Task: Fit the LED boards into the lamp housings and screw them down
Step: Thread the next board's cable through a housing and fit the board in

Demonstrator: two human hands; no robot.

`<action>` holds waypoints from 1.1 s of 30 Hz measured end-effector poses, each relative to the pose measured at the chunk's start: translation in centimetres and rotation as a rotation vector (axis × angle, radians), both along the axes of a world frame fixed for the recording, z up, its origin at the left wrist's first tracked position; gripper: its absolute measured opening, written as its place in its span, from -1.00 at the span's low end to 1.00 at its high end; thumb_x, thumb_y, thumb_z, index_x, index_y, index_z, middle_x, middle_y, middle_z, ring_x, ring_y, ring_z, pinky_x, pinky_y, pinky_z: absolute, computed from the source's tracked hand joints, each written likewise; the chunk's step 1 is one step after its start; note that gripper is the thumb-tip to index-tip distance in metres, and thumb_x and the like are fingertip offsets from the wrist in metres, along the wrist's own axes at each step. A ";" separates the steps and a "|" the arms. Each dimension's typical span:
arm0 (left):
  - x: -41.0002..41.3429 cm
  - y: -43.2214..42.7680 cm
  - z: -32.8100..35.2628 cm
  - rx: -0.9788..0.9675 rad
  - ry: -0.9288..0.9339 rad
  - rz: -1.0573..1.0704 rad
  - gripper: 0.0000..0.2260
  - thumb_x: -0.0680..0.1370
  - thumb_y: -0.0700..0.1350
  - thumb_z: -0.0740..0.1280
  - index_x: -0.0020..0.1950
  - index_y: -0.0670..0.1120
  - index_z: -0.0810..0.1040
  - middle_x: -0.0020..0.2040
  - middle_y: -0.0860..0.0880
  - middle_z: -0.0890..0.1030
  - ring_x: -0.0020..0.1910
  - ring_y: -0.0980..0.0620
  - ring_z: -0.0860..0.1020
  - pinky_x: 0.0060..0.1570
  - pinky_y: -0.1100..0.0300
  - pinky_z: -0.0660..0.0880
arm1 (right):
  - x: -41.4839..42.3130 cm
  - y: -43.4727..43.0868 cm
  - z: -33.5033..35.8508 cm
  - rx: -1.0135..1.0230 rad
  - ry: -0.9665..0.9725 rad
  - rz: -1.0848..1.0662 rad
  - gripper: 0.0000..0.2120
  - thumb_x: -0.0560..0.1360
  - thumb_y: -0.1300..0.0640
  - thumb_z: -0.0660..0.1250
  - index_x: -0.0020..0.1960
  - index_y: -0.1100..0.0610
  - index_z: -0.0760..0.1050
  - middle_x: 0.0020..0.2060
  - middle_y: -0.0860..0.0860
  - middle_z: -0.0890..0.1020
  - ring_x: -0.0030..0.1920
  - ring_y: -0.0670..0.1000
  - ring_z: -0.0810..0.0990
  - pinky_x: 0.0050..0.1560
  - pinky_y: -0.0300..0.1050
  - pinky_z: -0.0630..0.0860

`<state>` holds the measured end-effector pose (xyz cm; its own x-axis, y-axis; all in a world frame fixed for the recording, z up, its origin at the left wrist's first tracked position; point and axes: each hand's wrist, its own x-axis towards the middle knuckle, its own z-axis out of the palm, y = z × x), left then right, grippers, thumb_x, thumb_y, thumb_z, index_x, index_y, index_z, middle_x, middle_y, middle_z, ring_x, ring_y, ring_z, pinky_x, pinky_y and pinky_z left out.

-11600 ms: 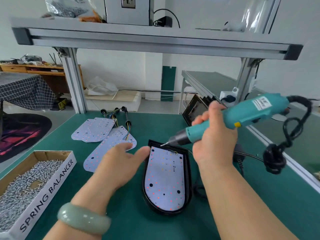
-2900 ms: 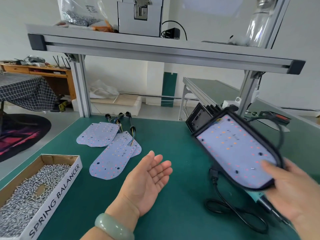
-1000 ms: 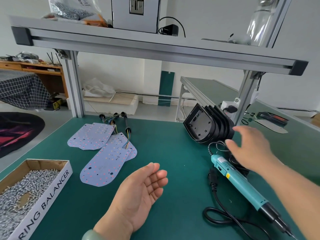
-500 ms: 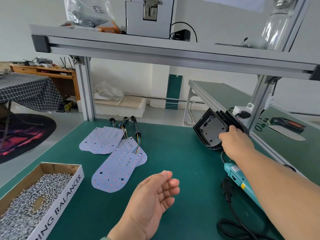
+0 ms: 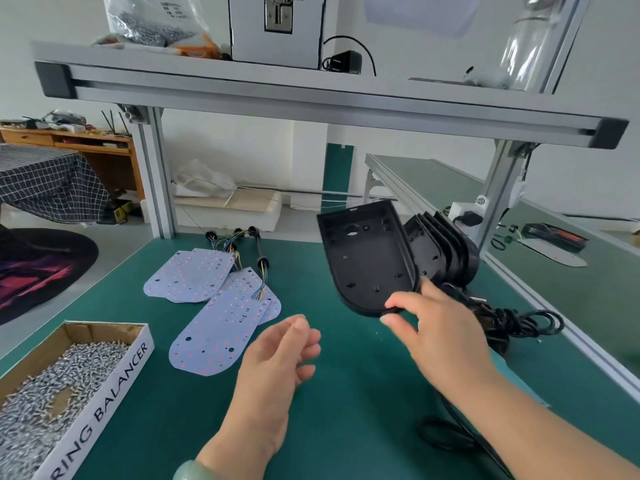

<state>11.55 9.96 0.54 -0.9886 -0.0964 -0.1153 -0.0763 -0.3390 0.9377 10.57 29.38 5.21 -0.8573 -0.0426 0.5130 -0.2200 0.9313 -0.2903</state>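
My right hand (image 5: pixel 434 332) pinches the near rounded end of an empty black lamp housing (image 5: pixel 367 258) and holds it tilted up above the green table, its open inside facing me. Behind it, a row of more black housings (image 5: pixel 441 252) stands on edge. My left hand (image 5: pixel 277 355) hovers over the table with loosely curled fingers, holding nothing. Several pale LED boards (image 5: pixel 218 327) with coloured wire leads lie flat to the left of the hands. A cardboard box of screws (image 5: pixel 52 389) sits at the near left.
Black cable (image 5: pixel 512 323) lies coiled right of my right hand; my right arm covers most of the teal screwdriver. An aluminium frame post (image 5: pixel 156 174) and overhead shelf beam (image 5: pixel 311 102) cross the back. A second green bench (image 5: pixel 433 181) runs off to the right.
My right hand reached to the row of housings, took one and has lifted it out towards me. The left hand stayed hovering, fingers slightly more curled.
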 end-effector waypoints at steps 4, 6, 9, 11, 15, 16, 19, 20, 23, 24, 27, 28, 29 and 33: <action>-0.4 0.0 0.0 -0.145 0.040 0.040 -0.74 0.51 0.14 0.35 0.06 0.01 0.59 -0.04 -0.01 0.69 -0.08 0.06 0.66 -0.13 0.15 0.48 | 3.5 -1.9 -1.5 0.037 -0.166 0.035 -0.82 0.48 -0.19 0.32 0.03 -0.17 0.54 -0.16 -0.15 0.43 -0.33 -0.10 0.45 -0.31 -0.11 0.31; -0.7 0.1 -0.4 -0.279 0.040 0.011 -0.60 0.47 0.15 0.36 0.20 -0.05 0.56 -0.08 0.02 0.69 -0.14 0.05 0.64 -0.12 0.16 0.48 | 4.6 -2.4 -2.1 0.096 -0.230 0.017 -0.73 0.49 -0.28 0.22 0.13 -0.23 0.46 -0.15 -0.14 0.41 -0.17 -0.05 0.52 -0.26 -0.11 0.30; -0.9 0.0 -1.1 -0.523 0.005 0.036 -0.70 0.49 -0.08 0.39 0.22 0.03 0.56 -0.21 0.08 0.68 -0.31 0.07 0.56 -0.12 0.09 0.55 | 5.6 -2.6 -2.4 0.113 -0.296 0.026 -0.67 0.51 -0.33 0.15 0.20 -0.25 0.38 -0.10 -0.14 0.47 -0.03 -0.05 0.52 -0.21 -0.11 0.34; -0.9 0.0 -1.2 -0.657 0.024 -0.002 -0.79 0.49 -0.15 0.34 0.01 0.14 0.63 -0.24 0.06 0.69 -0.30 0.04 0.56 -0.12 0.07 0.55 | 6.0 -2.4 -2.2 0.143 -0.345 0.045 -0.63 0.51 -0.33 0.12 0.23 -0.21 0.37 -0.06 -0.11 0.54 0.04 0.00 0.52 -0.16 -0.09 0.36; -1.0 0.2 -0.9 -0.804 0.055 0.063 -0.75 0.50 -0.06 0.35 0.17 -0.01 0.59 -0.14 0.19 0.62 -0.08 0.19 0.58 -0.05 0.29 0.44 | 6.0 -2.1 -0.9 0.230 -0.342 0.032 -0.38 0.45 -0.47 -0.03 0.42 -0.22 0.13 -0.29 -0.07 0.50 0.03 0.05 0.56 -0.20 -0.03 0.38; -1.1 0.1 -0.7 -0.815 0.058 0.088 -0.71 0.50 -0.01 0.36 0.20 -0.04 0.58 -0.12 0.22 0.59 -0.05 0.18 0.57 -0.02 0.28 0.41 | 5.6 -1.9 -0.4 0.235 -0.320 0.007 -0.34 0.44 -0.48 -0.07 0.45 -0.21 0.09 -0.31 -0.08 0.49 0.02 0.04 0.57 -0.21 -0.03 0.37; -2.5 -1.2 1.0 -0.850 0.062 0.207 -0.74 0.51 0.04 0.33 0.18 0.01 0.56 -0.13 0.16 0.54 -0.07 0.05 0.51 -0.05 0.23 0.35 | 3.9 -1.3 1.0 0.095 -0.269 -0.087 -0.38 0.45 -0.44 -0.05 0.43 -0.21 0.21 -0.10 -0.19 0.63 0.10 -0.03 0.56 -0.10 -0.09 0.42; -3.5 -1.9 1.7 -0.890 0.063 0.242 -0.79 0.52 0.02 0.31 0.14 0.04 0.54 -0.10 0.08 0.54 -0.08 -0.01 0.49 -0.09 0.21 0.34 | 3.4 -1.2 1.2 0.004 -0.244 -0.102 -0.41 0.46 -0.41 0.00 0.41 -0.21 0.27 -0.09 -0.24 0.64 0.10 -0.07 0.55 -0.08 -0.11 0.42; -7.0 -4.5 3.1 -1.186 -0.051 0.251 -0.66 0.54 -0.04 0.27 0.29 -0.10 0.44 0.14 -0.14 0.57 0.08 -0.19 0.51 -0.04 0.13 0.37 | 3.0 -1.8 0.4 -0.264 -0.060 -0.109 -0.52 0.46 -0.28 0.12 0.29 -0.14 0.46 -0.23 -0.32 0.59 -0.05 -0.18 0.59 -0.11 -0.16 0.42; -8.0 -5.3 3.1 -1.296 -0.138 0.210 -0.59 0.53 -0.03 0.29 0.32 -0.15 0.38 0.20 -0.19 0.53 0.15 -0.23 0.49 0.06 0.08 0.40 | 3.2 -2.1 -0.2 -0.301 0.002 -0.093 -0.55 0.45 -0.25 0.14 0.25 -0.11 0.50 -0.19 -0.31 0.61 -0.07 -0.20 0.60 -0.09 -0.17 0.45; -9.3 -6.8 2.2 -1.542 -0.369 0.035 -0.44 0.40 0.11 0.43 0.20 -0.17 0.30 0.18 -0.17 0.51 0.20 -0.20 0.45 0.11 0.06 0.39 | 3.6 -2.8 -1.7 -0.320 0.076 -0.021 -0.63 0.50 -0.17 0.19 0.21 -0.05 0.55 -0.03 -0.22 0.66 -0.05 -0.19 0.61 -0.08 -0.17 0.51; -9.4 -7.1 2.1 -1.595 -0.407 0.012 -0.38 0.34 0.18 0.47 0.14 -0.15 0.29 0.16 -0.14 0.52 0.19 -0.18 0.45 0.07 0.09 0.35 | 3.7 -2.8 -2.0 -0.318 0.110 0.002 -0.67 0.54 -0.13 0.21 0.19 -0.02 0.56 -0.02 -0.21 0.66 -0.07 -0.18 0.62 -0.12 -0.20 0.51; -9.5 -7.4 2.1 -1.631 -0.436 0.018 -0.33 0.27 0.24 0.49 0.11 -0.14 0.28 0.14 -0.12 0.53 0.19 -0.17 0.44 0.04 0.09 0.33 | 3.7 -2.8 -2.1 -0.316 0.148 0.021 -0.70 0.54 -0.09 0.23 0.18 0.00 0.58 -0.03 -0.20 0.66 -0.11 -0.18 0.62 -0.15 -0.24 0.51; -9.2 -8.5 3.3 -1.493 -0.380 0.142 -0.41 0.35 0.15 0.48 0.20 -0.16 0.39 0.15 -0.15 0.53 0.15 -0.20 0.46 0.07 0.07 0.43 | 3.9 -3.0 -2.4 -0.356 0.194 0.100 -0.69 0.47 -0.01 0.29 0.18 0.03 0.59 -0.04 -0.20 0.67 -0.07 -0.22 0.60 -0.13 -0.24 0.54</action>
<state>2.30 1.42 3.81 -0.8974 -0.4363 -0.0660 -0.4301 0.8313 0.3520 14.50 26.35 2.85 -0.7442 0.0885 0.6621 -0.3862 0.7517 -0.5345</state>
